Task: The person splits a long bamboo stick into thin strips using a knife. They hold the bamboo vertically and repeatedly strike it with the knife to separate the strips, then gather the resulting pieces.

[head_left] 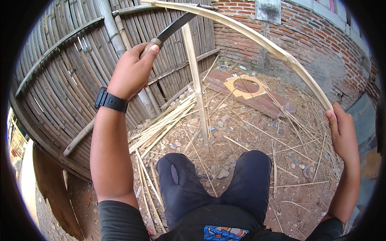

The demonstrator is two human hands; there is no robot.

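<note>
My left hand (130, 72), with a black watch on its wrist, is closed around the wooden handle of a long dark-bladed knife (177, 27). The blade points up and to the right. Its far end overlaps a long, pale split bamboo strip (257, 35) near the top; whether it cuts into it I cannot tell. The strip arches from the top of the view down to the right, where my right hand (343, 130) grips its lower end. Below the blade, an upright bamboo stake (196, 80) stands in the ground in front of my knees.
A bamboo-slat wall (60, 80) rises on the left and a brick wall (321, 44) at the back right. Cut bamboo strips (169, 122) lie piled left of the stake. A brown board (277, 107) bears a yellow frame with a round opening (229, 85). Shavings and stones litter the ground.
</note>
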